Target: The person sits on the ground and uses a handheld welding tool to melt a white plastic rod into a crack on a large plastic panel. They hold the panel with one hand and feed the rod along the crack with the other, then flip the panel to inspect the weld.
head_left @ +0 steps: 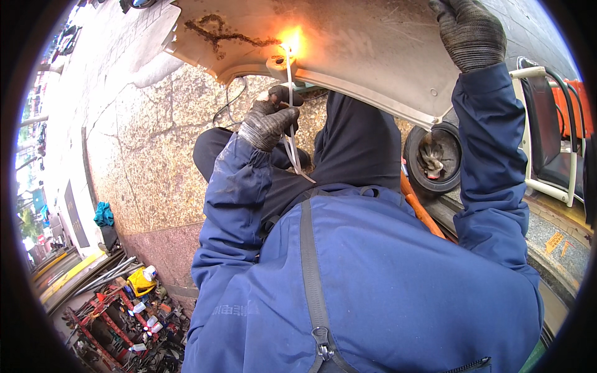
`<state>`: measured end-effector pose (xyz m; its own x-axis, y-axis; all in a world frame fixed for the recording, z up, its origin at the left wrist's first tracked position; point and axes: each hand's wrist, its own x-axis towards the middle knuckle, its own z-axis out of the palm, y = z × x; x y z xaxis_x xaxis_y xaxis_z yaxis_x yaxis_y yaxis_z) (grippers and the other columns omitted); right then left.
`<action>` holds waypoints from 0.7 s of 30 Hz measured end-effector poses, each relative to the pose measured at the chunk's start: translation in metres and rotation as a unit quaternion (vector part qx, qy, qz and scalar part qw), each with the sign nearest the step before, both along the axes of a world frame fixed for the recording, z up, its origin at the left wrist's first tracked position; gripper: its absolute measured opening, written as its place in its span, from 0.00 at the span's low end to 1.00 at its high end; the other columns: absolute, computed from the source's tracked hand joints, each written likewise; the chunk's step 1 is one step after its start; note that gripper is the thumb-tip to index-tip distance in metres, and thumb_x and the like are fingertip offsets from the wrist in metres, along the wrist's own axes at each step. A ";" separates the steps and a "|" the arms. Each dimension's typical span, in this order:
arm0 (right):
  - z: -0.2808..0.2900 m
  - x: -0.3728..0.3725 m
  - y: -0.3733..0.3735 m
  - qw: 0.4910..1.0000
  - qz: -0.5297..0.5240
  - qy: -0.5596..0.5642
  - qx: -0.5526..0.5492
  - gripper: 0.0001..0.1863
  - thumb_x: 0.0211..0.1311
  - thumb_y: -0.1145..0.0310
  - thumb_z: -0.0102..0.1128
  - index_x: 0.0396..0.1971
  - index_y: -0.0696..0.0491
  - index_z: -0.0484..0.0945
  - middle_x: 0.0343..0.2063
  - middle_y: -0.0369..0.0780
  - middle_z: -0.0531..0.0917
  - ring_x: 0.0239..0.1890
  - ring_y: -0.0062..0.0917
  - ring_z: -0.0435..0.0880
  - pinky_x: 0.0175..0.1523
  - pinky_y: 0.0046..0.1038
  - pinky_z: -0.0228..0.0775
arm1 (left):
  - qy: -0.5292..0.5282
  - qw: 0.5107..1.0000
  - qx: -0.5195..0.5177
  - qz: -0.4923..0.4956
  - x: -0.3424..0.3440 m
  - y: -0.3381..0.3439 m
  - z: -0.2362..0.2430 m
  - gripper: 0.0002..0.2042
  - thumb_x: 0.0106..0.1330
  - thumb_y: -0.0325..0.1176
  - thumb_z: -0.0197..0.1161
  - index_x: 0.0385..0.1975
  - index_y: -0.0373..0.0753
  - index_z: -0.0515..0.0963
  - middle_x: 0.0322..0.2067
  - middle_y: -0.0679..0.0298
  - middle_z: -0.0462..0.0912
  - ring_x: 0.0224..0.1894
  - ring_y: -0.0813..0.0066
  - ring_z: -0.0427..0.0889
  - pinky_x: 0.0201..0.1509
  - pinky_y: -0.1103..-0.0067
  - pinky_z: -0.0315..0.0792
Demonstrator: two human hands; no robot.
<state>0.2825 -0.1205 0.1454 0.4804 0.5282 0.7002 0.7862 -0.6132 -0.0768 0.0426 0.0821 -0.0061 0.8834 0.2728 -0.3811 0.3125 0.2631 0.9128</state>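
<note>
Step in hand, as judged: the tip of a thin white strip (289, 81) is being burned and softened against a pale panel (379, 53). A flame (292, 42) is seen at the strip's upper end, just at the right end of a dark, blistered line (236, 36) on the panel's face.

The strip is pinched in the gloved left hand (267, 121), fingers closed on it below the flame; its loose ends are left trailing toward the lap. The gloved right hand (471, 37) is laid at the panel's right side; its fingertips are cut off by the view, so whether the edge is gripped cannot be told. The panel is tilted above the knees (367, 137).

Next move, as judged: the panel needs to be kept steady, the lit tip guided along the line, and the fingers kept clear of the flame.

Nearby, right: a wheel (459, 158) with a loose glove (432, 160) lying in it.
</note>
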 end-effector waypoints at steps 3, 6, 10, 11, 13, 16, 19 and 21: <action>0.000 0.000 0.000 1.000 0.003 -0.002 0.000 0.04 0.48 0.71 0.61 0.24 0.53 0.77 0.22 0.47 0.78 0.27 0.44 0.78 0.33 0.41 0.69 | 0.007 1.000 0.006 -0.007 0.000 0.000 0.000 0.14 0.57 0.27 0.61 0.44 0.37 0.73 0.33 0.63 0.78 0.32 0.73 0.80 0.31 0.80 0.75; 0.000 0.001 0.000 1.000 0.008 -0.006 0.002 0.04 0.48 0.71 0.61 0.24 0.53 0.77 0.22 0.47 0.78 0.27 0.44 0.78 0.32 0.41 0.69 | -0.006 1.000 0.010 -0.001 0.001 -0.001 0.001 0.14 0.58 0.27 0.61 0.44 0.36 0.73 0.31 0.63 0.78 0.32 0.74 0.79 0.31 0.80 0.75; 0.001 0.000 0.000 1.000 0.001 -0.001 0.000 0.04 0.48 0.70 0.61 0.24 0.53 0.77 0.22 0.47 0.78 0.27 0.44 0.78 0.32 0.41 0.69 | -0.005 1.000 0.009 -0.001 0.002 -0.004 0.002 0.13 0.58 0.27 0.60 0.44 0.36 0.73 0.29 0.63 0.78 0.31 0.74 0.79 0.30 0.80 0.74; 0.002 0.001 -0.001 1.000 -0.003 0.015 -0.004 0.04 0.48 0.70 0.61 0.24 0.53 0.77 0.22 0.47 0.78 0.27 0.44 0.78 0.32 0.41 0.69 | -0.010 1.000 0.010 -0.005 0.002 -0.004 0.004 0.13 0.58 0.27 0.60 0.43 0.36 0.73 0.29 0.63 0.78 0.31 0.74 0.79 0.30 0.81 0.74; 0.004 0.003 -0.002 0.999 -0.013 0.048 -0.015 0.04 0.48 0.70 0.61 0.24 0.53 0.77 0.22 0.47 0.78 0.27 0.44 0.78 0.32 0.41 0.69 | -0.002 1.000 0.010 -0.013 0.003 -0.003 0.005 0.13 0.58 0.27 0.60 0.43 0.36 0.73 0.29 0.63 0.77 0.31 0.74 0.79 0.30 0.81 0.74; 0.003 0.004 -0.003 1.000 -0.002 0.023 -0.014 0.04 0.49 0.71 0.61 0.24 0.53 0.77 0.22 0.47 0.78 0.27 0.44 0.78 0.32 0.41 0.69 | 0.004 1.000 0.018 -0.023 0.004 -0.003 0.007 0.13 0.58 0.27 0.59 0.43 0.36 0.73 0.28 0.63 0.77 0.31 0.74 0.79 0.30 0.80 0.74; 0.003 0.006 -0.003 1.000 0.010 0.022 -0.006 0.03 0.48 0.71 0.61 0.24 0.53 0.77 0.21 0.47 0.78 0.27 0.44 0.78 0.32 0.40 0.69 | -0.001 1.000 0.016 -0.019 0.004 -0.004 0.007 0.13 0.58 0.27 0.59 0.43 0.36 0.72 0.29 0.63 0.77 0.31 0.75 0.78 0.30 0.80 0.74; 0.003 0.006 -0.003 1.000 0.009 0.020 -0.008 0.03 0.48 0.71 0.61 0.24 0.53 0.77 0.21 0.47 0.78 0.27 0.44 0.78 0.32 0.40 0.69 | -0.001 1.000 0.018 -0.017 0.005 -0.005 0.007 0.13 0.57 0.27 0.59 0.43 0.36 0.72 0.30 0.63 0.77 0.31 0.75 0.78 0.30 0.80 0.74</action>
